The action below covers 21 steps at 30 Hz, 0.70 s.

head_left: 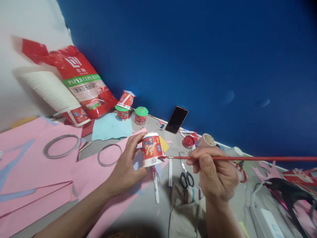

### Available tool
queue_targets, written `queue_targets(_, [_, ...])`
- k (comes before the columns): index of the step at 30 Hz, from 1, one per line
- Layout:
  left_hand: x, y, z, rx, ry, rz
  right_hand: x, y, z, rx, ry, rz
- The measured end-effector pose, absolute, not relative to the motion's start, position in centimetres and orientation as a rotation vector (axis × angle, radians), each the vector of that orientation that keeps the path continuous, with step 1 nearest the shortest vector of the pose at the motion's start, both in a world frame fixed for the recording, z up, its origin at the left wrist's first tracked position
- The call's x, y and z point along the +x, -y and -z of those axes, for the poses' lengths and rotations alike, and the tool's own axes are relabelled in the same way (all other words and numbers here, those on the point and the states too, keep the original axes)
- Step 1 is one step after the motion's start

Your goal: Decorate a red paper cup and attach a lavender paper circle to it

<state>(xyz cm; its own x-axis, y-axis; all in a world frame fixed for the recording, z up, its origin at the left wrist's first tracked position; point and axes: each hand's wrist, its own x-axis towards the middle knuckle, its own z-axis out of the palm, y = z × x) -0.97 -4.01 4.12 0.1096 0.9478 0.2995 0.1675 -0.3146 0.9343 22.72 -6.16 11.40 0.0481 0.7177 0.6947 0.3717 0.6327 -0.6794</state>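
Note:
My left hand (130, 162) grips a printed red-and-white paper cup (151, 149), thumb at its lower rim and fingers at its top. The cup is turned upside down, with a small purple flower mark on its white band. In my right hand (214, 172) is a paintbrush (232, 158) with a long red handle, pinched near the ferrule. Its red-coated tip meets the cup's white band at the right edge. A white marker (156, 186) lies on the table just below the cup.
Scissors (185, 175), a folded cloth (185, 211) and a phone (176, 119) are nearby. Pink paper (29, 158) with tape rings covers the left. Stacked cups (52, 91) and a red cup bag (81, 79) stand behind. A black glue gun (284, 190) and white power strip (268, 219) lie right.

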Motion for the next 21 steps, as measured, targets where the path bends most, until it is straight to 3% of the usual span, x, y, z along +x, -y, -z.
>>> queue_targets(21, [-1.02,4.12,-4.09,1.65,-1.122,-1.276,22.75,6.32,-11.55,-0.927,1.447,-0.274])
